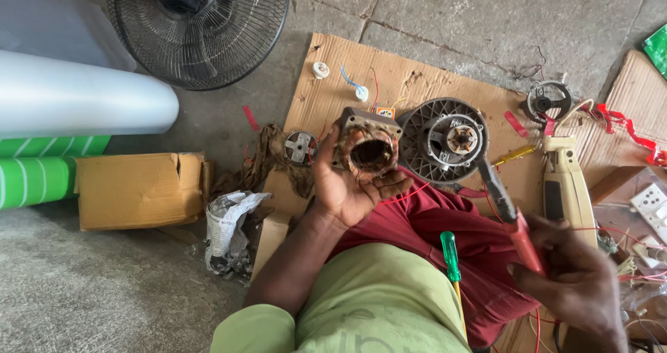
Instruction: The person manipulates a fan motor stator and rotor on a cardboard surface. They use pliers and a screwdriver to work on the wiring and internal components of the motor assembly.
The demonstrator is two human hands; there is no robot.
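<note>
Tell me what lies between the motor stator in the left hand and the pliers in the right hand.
In the head view, a grey round ribbed motor housing lies on the cardboard between the stator and the red-handled pliers.

The person wore a light green short-sleeved shirt (379,304) with faint grey lettering across the chest, its sleeve ending above the elbow of the arm behind the left hand (347,186). Dark red cloth (451,221) covered the lap between the left hand and the right hand (580,283). Both forearms were bare, without rings or a watch.
</note>
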